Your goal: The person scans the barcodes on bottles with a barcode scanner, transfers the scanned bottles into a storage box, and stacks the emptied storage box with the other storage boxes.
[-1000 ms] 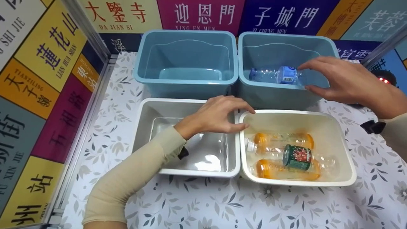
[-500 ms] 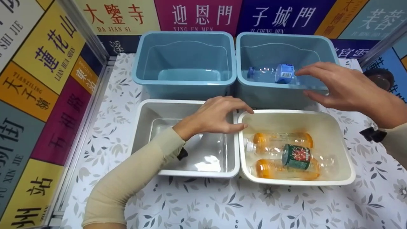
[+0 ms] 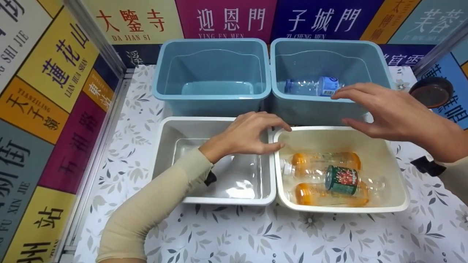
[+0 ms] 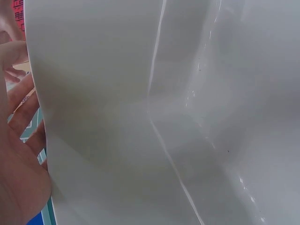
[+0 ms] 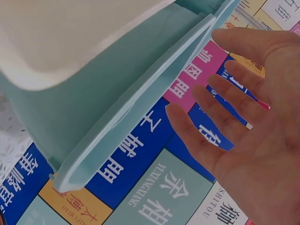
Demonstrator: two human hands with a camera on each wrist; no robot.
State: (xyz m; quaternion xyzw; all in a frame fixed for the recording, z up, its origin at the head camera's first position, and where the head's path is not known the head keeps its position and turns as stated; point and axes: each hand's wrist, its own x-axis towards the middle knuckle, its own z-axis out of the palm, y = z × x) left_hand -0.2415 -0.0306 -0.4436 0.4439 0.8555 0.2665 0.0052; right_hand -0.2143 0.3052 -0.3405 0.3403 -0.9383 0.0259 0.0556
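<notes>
My left hand (image 3: pixel 252 133) hovers over the inner rim of the grey bin (image 3: pixel 172 124), thumb and fingers apart with nothing between them. My right hand (image 3: pixel 387 109) is above the front right corner of the right blue bin (image 3: pixel 310 107), its fingers loosely spread and holding nothing. Inside that bin lies a clear plastic bottle (image 3: pixel 310 87) with a blue label and blue cap. The cream bin (image 3: pixel 343 209) holds two orange-ended bottles (image 3: pixel 307 193) and a clear bottle with a green label (image 3: pixel 342 179). In the right wrist view, the right hand's fingers (image 5: pixel 187 131) are apart beside the blue bin.
The left blue bin (image 3: pixel 212 97) stands behind the grey one, and all the bins sit close together on a leaf-patterned tablecloth (image 3: pixel 248 233). Panels with Chinese lettering (image 3: pixel 226 18) rise at the back and sides. A dark round object (image 3: pixel 431 92) is beyond my right wrist.
My right hand has come down and slightly nearer, from over the right blue bin towards its front edge. The left hand stays put, and the bottles keep their places.
</notes>
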